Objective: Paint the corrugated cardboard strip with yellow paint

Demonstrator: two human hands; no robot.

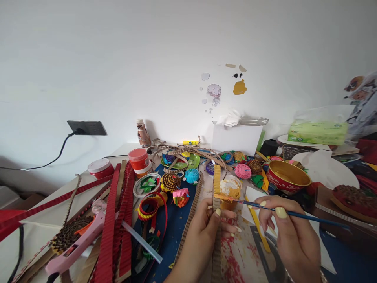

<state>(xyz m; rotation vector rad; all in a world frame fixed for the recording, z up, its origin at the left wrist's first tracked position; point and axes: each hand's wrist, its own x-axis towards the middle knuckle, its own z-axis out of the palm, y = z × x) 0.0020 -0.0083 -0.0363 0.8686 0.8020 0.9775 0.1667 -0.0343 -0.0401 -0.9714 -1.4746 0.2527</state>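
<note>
My left hand (200, 232) pinches an upright corrugated cardboard strip (217, 179). Yellow paint covers the strip's upper part; below my thumb it is bare brown. In my right hand (294, 236) is a slim blue paintbrush (319, 222), held nearly level, and its paint-smeared tip touches the strip just above my left fingers. Right behind the strip stands a tub of yellow paint (231, 188), its rim and inside smeared with paint. A yellow stick (259, 228) lies on white paper beside my right hand.
Red-painted strips (107, 232) and a pink glue gun (78, 245) lie to the left. Behind them stand paint jars (138, 159). Several coiled cardboard pieces (171, 182) crowd the middle. On the right are a red-and-gold tin (288, 181) and a tissue pack (318, 131).
</note>
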